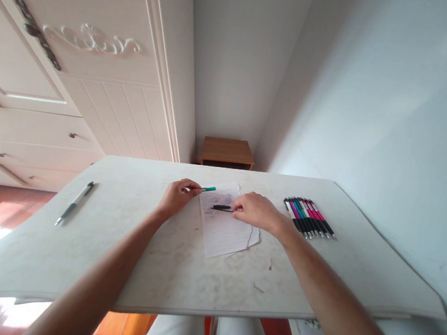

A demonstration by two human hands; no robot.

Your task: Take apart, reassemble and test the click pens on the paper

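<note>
1. Where the left hand (177,197) closes its fingertips, it pinches a slim teal-tipped pen piece (208,189). The teal end pokes out to the right of the grip, and the rest is hidden in the fingers.
2. The right hand (257,210) lies curled, knuckles up. Its fingertips are closed on the right end of a short black pen piece (222,207), which points left from that grip towards the other hand.
3. Both pieces sit low over a lined sheet of paper (225,235) with dark scribbles near its top. The sheet lies under and between the two grips, and its right edge looks torn.
4. Just right of the right hand, a row of pens (309,216) lies side by side, with black grips and pink, teal and white barrels.
5. Well left of the left hand lies a single pen (74,204), dark and silver.
6. All of this rests on a pale, scuffed table (160,266).
7. Beyond the table stand a wooden side table (228,152) and a white cupboard (79,71).
</note>
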